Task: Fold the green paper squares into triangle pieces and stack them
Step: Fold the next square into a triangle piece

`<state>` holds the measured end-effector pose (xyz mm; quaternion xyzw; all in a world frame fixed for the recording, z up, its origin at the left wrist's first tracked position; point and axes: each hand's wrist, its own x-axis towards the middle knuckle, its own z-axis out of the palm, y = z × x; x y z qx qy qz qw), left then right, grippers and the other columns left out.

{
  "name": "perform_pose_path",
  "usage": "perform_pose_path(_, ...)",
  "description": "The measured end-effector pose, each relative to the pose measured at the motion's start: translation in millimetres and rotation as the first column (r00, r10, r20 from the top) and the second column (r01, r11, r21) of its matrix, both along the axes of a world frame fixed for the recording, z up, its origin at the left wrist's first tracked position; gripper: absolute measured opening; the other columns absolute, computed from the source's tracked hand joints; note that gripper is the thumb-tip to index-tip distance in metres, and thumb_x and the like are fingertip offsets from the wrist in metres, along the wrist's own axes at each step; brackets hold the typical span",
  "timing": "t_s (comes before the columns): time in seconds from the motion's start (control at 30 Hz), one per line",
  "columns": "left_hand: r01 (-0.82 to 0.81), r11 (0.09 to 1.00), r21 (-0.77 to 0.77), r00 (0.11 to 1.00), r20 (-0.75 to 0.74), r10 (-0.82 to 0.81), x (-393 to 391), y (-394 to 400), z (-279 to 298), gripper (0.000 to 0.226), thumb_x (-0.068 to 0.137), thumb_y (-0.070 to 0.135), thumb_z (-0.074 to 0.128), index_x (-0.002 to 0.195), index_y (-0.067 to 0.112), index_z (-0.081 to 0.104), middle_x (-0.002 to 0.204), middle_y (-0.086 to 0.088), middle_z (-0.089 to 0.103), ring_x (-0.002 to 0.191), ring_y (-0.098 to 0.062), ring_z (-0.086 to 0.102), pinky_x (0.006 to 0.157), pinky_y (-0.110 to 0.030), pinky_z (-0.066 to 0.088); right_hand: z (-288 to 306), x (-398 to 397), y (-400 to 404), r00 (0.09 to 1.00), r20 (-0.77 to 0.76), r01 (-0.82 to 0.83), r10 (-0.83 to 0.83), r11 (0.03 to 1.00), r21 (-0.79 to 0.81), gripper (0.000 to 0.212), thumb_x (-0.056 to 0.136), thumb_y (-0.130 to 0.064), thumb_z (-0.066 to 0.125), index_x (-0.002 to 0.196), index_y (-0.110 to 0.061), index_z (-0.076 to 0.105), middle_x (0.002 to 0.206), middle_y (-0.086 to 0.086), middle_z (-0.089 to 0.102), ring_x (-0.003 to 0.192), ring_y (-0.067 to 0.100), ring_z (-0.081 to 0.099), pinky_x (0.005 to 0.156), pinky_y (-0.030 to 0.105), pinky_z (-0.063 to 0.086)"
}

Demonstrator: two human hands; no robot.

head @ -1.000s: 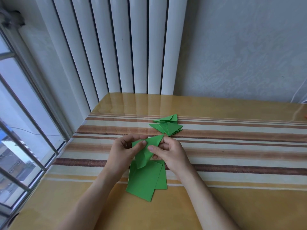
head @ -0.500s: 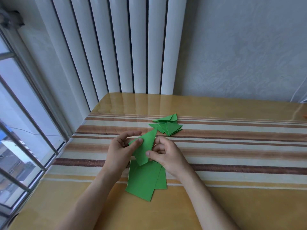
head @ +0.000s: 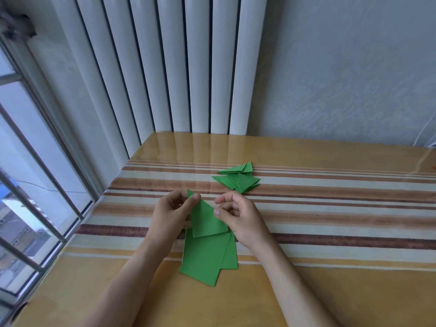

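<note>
My left hand pinches the top tip of a half-folded green paper piece; my right hand pinches its right edge with the thumb. It hangs above flat green paper squares on the striped bench. Folded green triangle pieces are piled beyond.

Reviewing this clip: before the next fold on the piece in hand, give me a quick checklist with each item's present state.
1. Left hand pinches the top tip of the part-folded paper: ok.
2. Right hand has a grip on the paper's right edge: cannot tell; the thumb tip touches it, the fingers are curled just clear.
3. Paper edges lined up for the next crease: cannot tell.
4. Unfolded green sheets lie below the hands, within reach: ok.
5. Folded triangles gathered in one neat stack: not ok; they lie in a loose overlapping pile.
6. Striped table beside the pile is free: ok.
</note>
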<state>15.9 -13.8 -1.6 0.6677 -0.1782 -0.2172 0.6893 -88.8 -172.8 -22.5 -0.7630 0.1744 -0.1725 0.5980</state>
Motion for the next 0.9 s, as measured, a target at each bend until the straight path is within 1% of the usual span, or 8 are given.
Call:
perform_pose_path(0.1, 0.044, 0.998, 0.038, 0.998, 0.040, -0.046, -1.1, 2.6, 1.9, 0.032, 0.093, 0.027, 0.075, 0.092, -0.004, 0.065, 0.098, -0.038, 0.065, 0.084, -0.049, 0.071, 0.075, -0.057, 0.061, 1.9, -1.2, 2.0, 1.000, 0.005, -0.017, 0.017, 0.999, -0.050, 0.006, 0.097, -0.021, 0.073, 0.102, -0.025, 0.071, 0.094, 0.001, 0.072, 0.093, 0.019, 0.070, 0.088, 0.038, 0.057)
perform_pose_path(0.3, 0.108, 0.992, 0.062, 0.991, 0.077, -0.113, -9.4, -2.1, 4.4, 0.029, 0.092, 0.029, 0.075, 0.089, 0.001, 0.069, 0.089, -0.032, 0.068, 0.076, -0.034, 0.068, 0.076, -0.058, 0.059, 1.2, -2.0, 5.6, 0.999, 0.026, -0.036, 0.039, 0.992, -0.120, 0.009, 0.098, -0.026, 0.071, 0.091, -0.021, 0.071, 0.088, 0.004, 0.069, 0.081, 0.012, 0.062, 0.075, 0.034, 0.053)
perform_pose_path(0.43, -0.025, 0.999, 0.027, 1.000, 0.002, 0.025, -6.3, -0.6, 6.3, 0.018, 0.094, 0.030, 0.075, 0.088, 0.013, 0.074, 0.081, -0.008, 0.076, 0.070, -0.018, 0.070, 0.057, -0.035, 0.057, 2.4, -2.4, 5.9, 0.999, 0.011, -0.040, 0.042, 0.991, -0.128, 0.010, 0.098, -0.027, 0.072, 0.091, -0.019, 0.071, 0.089, 0.004, 0.069, 0.080, 0.008, 0.061, 0.078, 0.036, 0.054)
perform_pose_path(0.5, -0.088, 0.996, -0.023, 0.996, 0.008, 0.088, -1.2, 0.8, 5.3, 0.017, 0.094, 0.026, 0.074, 0.091, 0.009, 0.075, 0.077, -0.005, 0.073, 0.071, -0.014, 0.069, 0.064, -0.034, 0.057, 2.2, -2.4, 5.5, 0.999, -0.003, -0.036, 0.036, 0.993, -0.114, 0.011, 0.098, -0.026, 0.072, 0.090, -0.018, 0.072, 0.087, 0.002, 0.070, 0.078, 0.007, 0.060, 0.078, 0.037, 0.054)
perform_pose_path(0.6, -0.141, 0.989, -0.048, 0.990, 0.005, 0.141, 6.5, 3.4, 3.6, 0.021, 0.095, 0.024, 0.072, 0.096, 0.004, 0.074, 0.079, -0.007, 0.074, 0.078, -0.018, 0.071, 0.076, -0.031, 0.058, 2.0, -3.0, 4.9, 0.999, -0.018, -0.037, 0.036, 0.993, -0.110, 0.012, 0.099, -0.026, 0.071, 0.091, -0.017, 0.072, 0.084, -0.003, 0.068, 0.078, 0.005, 0.059, 0.075, 0.031, 0.052)
perform_pose_path(0.67, -0.089, 0.996, -0.025, 0.996, -0.018, 0.089, 4.8, 3.2, 3.9, 0.026, 0.094, 0.032, 0.073, 0.099, 0.006, 0.074, 0.084, -0.010, 0.075, 0.082, -0.021, 0.071, 0.071, -0.032, 0.061, 1.7, -2.7, 5.0, 0.999, -0.009, -0.031, 0.031, 0.994, -0.107, 0.012, 0.099, -0.027, 0.071, 0.091, -0.018, 0.072, 0.086, 0.001, 0.069, 0.078, 0.006, 0.059, 0.076, 0.031, 0.052)
perform_pose_path(0.8, 0.097, 0.985, 0.141, 0.992, 0.062, -0.106, -4.6, 0.8, 1.5, 0.036, 0.089, 0.044, 0.078, 0.093, 0.009, 0.073, 0.089, -0.029, 0.068, 0.073, -0.031, 0.063, 0.066, -0.047, 0.055, 2.3, -2.7, 5.5, 0.999, 0.005, -0.042, 0.043, 0.994, -0.097, 0.012, 0.099, -0.028, 0.071, 0.091, -0.019, 0.072, 0.088, 0.005, 0.069, 0.079, 0.008, 0.060, 0.074, 0.028, 0.050)
perform_pose_path(0.9, 0.094, 0.991, 0.100, 0.990, 0.094, -0.103, -5.4, 1.1, 1.8, 0.034, 0.091, 0.035, 0.078, 0.089, 0.002, 0.070, 0.089, -0.031, 0.069, 0.073, -0.044, 0.068, 0.065, -0.055, 0.060, 3.3, -3.0, 6.1, 0.999, -0.005, -0.053, 0.053, 0.993, -0.107, 0.014, 0.099, -0.031, 0.071, 0.091, -0.020, 0.073, 0.088, 0.004, 0.070, 0.080, 0.009, 0.061, 0.075, 0.031, 0.051)
